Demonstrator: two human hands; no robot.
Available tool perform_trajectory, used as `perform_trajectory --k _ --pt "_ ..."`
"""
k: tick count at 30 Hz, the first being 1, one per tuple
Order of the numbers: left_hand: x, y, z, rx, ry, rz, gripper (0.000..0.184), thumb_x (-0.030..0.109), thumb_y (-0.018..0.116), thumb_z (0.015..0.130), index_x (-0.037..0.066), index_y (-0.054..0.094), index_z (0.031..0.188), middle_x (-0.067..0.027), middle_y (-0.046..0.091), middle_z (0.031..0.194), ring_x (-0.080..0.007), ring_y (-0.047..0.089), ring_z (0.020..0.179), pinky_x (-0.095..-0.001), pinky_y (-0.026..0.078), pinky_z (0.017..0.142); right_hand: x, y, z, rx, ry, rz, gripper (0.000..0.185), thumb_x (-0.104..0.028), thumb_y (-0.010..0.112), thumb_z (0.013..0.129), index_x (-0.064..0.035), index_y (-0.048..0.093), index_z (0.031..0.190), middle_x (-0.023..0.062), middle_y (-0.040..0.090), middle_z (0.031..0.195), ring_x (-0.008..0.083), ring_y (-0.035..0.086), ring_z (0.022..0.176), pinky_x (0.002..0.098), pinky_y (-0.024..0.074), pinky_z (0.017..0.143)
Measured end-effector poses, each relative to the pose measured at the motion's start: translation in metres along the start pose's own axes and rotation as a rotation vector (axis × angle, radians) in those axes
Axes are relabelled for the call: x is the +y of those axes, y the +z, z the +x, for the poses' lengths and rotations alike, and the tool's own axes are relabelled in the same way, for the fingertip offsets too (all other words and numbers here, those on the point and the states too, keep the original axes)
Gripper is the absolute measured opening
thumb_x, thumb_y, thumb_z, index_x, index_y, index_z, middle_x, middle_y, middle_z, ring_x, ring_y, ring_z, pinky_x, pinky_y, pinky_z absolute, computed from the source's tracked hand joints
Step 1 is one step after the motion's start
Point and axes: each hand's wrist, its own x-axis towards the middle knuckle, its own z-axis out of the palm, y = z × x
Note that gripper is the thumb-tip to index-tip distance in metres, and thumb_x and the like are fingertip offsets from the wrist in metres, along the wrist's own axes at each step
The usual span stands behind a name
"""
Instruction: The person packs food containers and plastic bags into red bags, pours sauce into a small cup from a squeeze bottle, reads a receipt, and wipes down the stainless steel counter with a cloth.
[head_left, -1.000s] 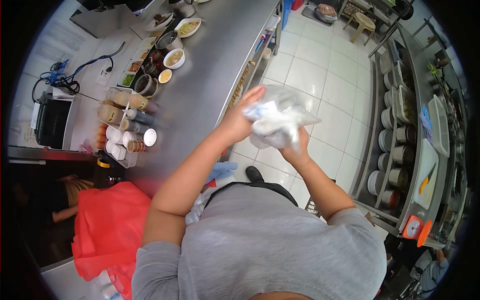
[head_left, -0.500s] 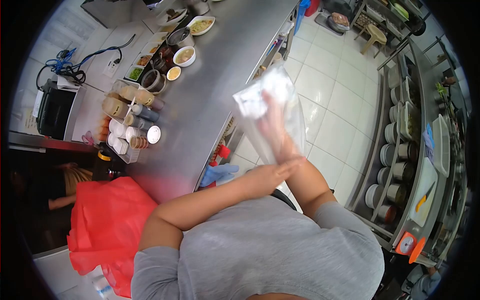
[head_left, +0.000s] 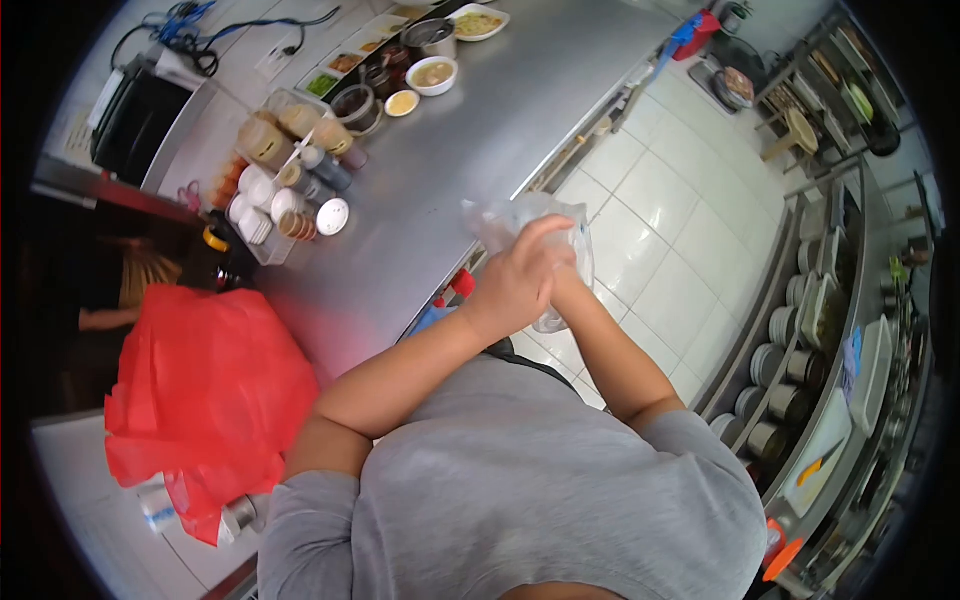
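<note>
A clear, crumpled plastic bag (head_left: 582,238) hangs at my hands, just off the front edge of the steel counter. My left hand (head_left: 512,285) lies over the right one, its fingers curled around the gathered bag. Mostly covered by it, my right hand (head_left: 564,264) is closed at the bag too; its fingertips are hidden. Part of the thin plastic spreads to the left of my fingers, and some hangs below them.
The steel counter (head_left: 430,150) carries bowls of food, sauce containers and a basket (head_left: 270,245) of bottles and lids. A red bag (head_left: 205,400) stands at the left. On the right is a shelf unit with stacked bowls (head_left: 767,365) and a knife (head_left: 815,468) on a board.
My left hand has moved from the right wrist up onto the right hand and bag. The bag, earlier held out farther and blurred, is now bunched closer in. The view has shifted.
</note>
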Motion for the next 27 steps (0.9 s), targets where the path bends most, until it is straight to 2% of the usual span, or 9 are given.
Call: perform_trajectory --k 2,6,9,12,15,18,22,24,27 --pt "-0.005 -0.024 -0.01 -0.032 0.146 0.158 0.037 -0.003 0.058 0.07 0.006 0.058 0.106 -0.0101 0.044 0.136 -0.0263 0.061 0.086 -0.034 0.051 0.073 -0.02 -0.028 -0.011 -0.167 0.028 -0.044 0.029 -0.023 0.056 0.082 0.0004 0.062 0.098 0.0189 0.065 0.088 0.0351 0.061 0.086 0.0429 0.048 0.075" --pt "0.012 -0.062 -0.022 -0.24 -0.398 0.619 0.031 -0.007 0.05 0.069 0.001 0.063 0.097 -0.0106 0.037 0.144 -0.0298 0.063 0.086 -0.0383 0.051 0.074 -0.052 -0.055 -0.032 -0.563 -0.056 -0.458 0.02 -0.017 0.056 0.078 -0.0001 0.064 0.084 0.0175 0.065 0.081 0.0345 0.063 0.08 0.0444 0.0486 0.069" --pt "0.0 -0.078 -0.034 -0.374 -0.498 0.362 0.042 -0.008 0.048 0.068 -0.002 0.058 0.109 -0.01 0.033 0.146 -0.0348 0.06 0.097 -0.0404 0.05 0.08 -0.05 -0.037 -0.044 -1.047 -0.076 -0.405 0.017 -0.012 0.054 0.077 0.0002 0.064 0.083 0.0187 0.065 0.081 0.0331 0.063 0.079 0.0437 0.0491 0.067" --pt "0.031 -0.082 -0.022 -0.436 -0.58 0.1 0.05 -0.008 0.047 0.069 -0.007 0.049 0.118 -0.0129 0.034 0.146 -0.0327 0.058 0.104 -0.0394 0.05 0.08 -0.058 -0.013 -0.034 -0.93 0.033 -0.311 0.017 -0.012 0.053 0.077 -0.0001 0.064 0.082 0.0177 0.066 0.08 0.0323 0.063 0.077 0.0425 0.0492 0.065" --pt "0.023 -0.063 -0.042 -0.268 -0.252 0.014 0.065 -0.009 0.046 0.069 -0.006 0.037 0.132 -0.0157 0.027 0.148 -0.032 0.052 0.115 -0.0407 0.049 0.084 0.007 0.076 -0.037 -0.451 -0.125 0.026 0.02 -0.016 0.055 0.078 -0.0008 0.066 0.088 0.0171 0.066 0.082 0.031 0.064 0.079 0.0423 0.0488 0.068" --pt "0.018 -0.075 -0.039 -0.015 -0.498 -0.061 0.071 -0.013 0.047 0.069 -0.002 0.033 0.138 -0.0094 0.023 0.151 -0.0236 0.059 0.099 -0.0306 0.054 0.066 -0.043 0.015 0.0 -0.913 0.109 -0.025 0.028 -0.025 0.06 0.08 -0.0026 0.067 0.095 0.0179 0.067 0.088 0.0307 0.064 0.084 0.0417 0.0482 0.074" --pt "0.021 -0.1 -0.033 0.361 -0.694 -0.441 0.074 -0.013 0.052 0.074 0.001 0.025 0.143 -0.0104 0.019 0.152 -0.0158 0.057 0.098 -0.0249 0.055 0.063 -0.123 -0.081 0.008 -0.257 -0.085 0.512 0.061 -0.037 0.073 0.074 -0.0071 0.055 0.124 0.0194 0.064 0.103 0.0336 0.061 0.096 0.0389 0.0454 0.088" --pt "0.032 -0.096 -0.031 0.488 -0.636 -0.687 0.072 -0.012 0.054 0.079 -0.001 0.021 0.143 -0.0135 0.015 0.152 -0.0177 0.055 0.111 -0.0263 0.056 0.072 -0.14 -0.083 0.014 0.07 -0.258 -0.041 0.07 -0.033 0.076 0.069 -0.0094 0.05 0.129 0.0174 0.062 0.106 0.0333 0.058 0.101 0.0374 0.0436 0.091" --pt "0.06 -0.097 -0.037 0.415 -0.561 -0.891 0.07 -0.012 0.056 0.08 -0.001 0.025 0.142 -0.0176 0.018 0.15 -0.0155 0.058 0.102 -0.0264 0.055 0.07 -0.146 -0.079 0.038 0.277 -0.373 -0.31 0.063 -0.025 0.074 0.067 -0.0109 0.053 0.125 0.0143 0.06 0.11 0.032 0.055 0.108 0.0373 0.0427 0.092"
